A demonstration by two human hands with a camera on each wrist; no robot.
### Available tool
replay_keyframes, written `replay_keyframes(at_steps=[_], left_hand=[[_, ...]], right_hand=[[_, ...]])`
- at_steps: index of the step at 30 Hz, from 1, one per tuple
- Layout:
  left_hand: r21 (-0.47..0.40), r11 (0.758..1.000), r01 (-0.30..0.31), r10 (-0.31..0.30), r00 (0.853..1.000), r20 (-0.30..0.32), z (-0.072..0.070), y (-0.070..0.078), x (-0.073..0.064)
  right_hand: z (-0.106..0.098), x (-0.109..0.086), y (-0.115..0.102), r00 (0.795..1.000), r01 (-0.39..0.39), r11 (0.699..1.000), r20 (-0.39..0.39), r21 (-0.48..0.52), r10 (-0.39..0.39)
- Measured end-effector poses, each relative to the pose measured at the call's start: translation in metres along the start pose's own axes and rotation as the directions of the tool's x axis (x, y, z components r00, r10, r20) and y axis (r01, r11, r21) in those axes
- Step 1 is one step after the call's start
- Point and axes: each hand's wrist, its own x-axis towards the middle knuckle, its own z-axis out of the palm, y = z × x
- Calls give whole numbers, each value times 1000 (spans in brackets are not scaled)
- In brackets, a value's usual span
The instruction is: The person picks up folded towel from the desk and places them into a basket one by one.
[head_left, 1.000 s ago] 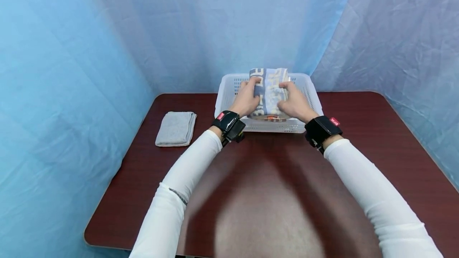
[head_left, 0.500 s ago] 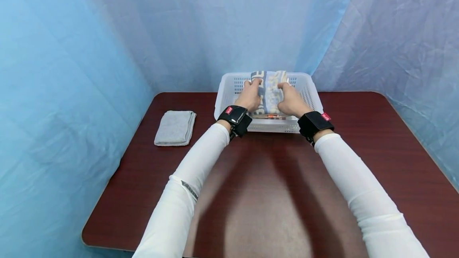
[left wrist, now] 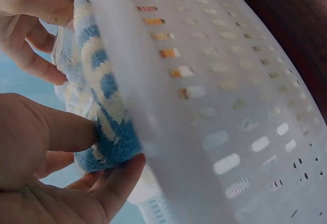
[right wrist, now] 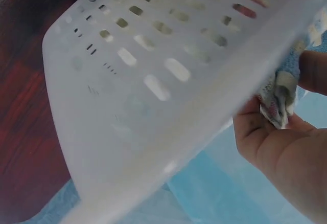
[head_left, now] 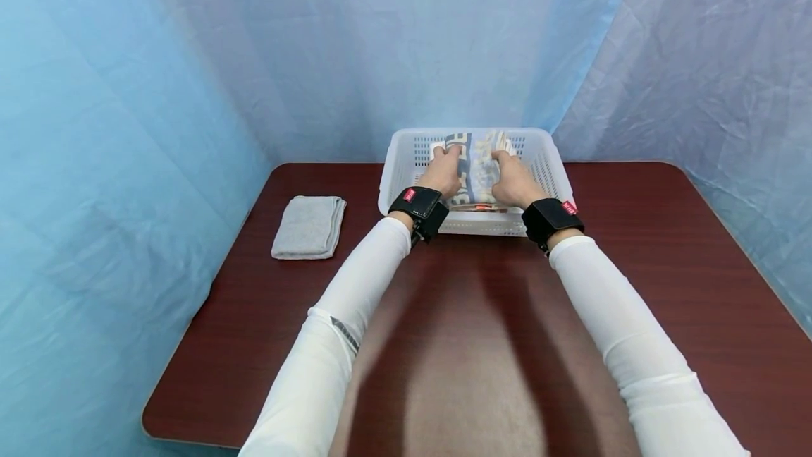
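A folded towel, patterned in blue and cream, lies inside the white plastic basket at the back of the table. My left hand grips the towel's left side; in the left wrist view its thumb and fingers pinch the folded edge. On the opposite side my right hand holds the other edge, with the cloth between thumb and fingers in the right wrist view. Orange and white items show beneath the towel through the basket's slots.
A folded grey cloth lies on the dark red-brown table, left of the basket. Blue sheeting hangs behind the table and on both sides.
Both hands have lowered the towel deeper into the basket. The forearms have come slightly closer together. The grey cloth has stayed in place.
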Motion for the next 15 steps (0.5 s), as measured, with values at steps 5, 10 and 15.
replay_keyframes(at_steps=[5, 10, 15], left_hand=[[42, 999, -9, 10, 1000, -21, 2, 0, -6], [114, 993, 13, -11, 1000, -17, 7, -2, -6], [220, 972, 80, -95, 994, 55, 12, -9, 0]], right_hand=[[4, 0, 4, 1000, -6, 1000, 6, -15, 6], [7, -1, 8, 1000, -20, 999, -2, -28, 20], [9, -3, 14, 999, -38, 992, 11, -121, 40]])
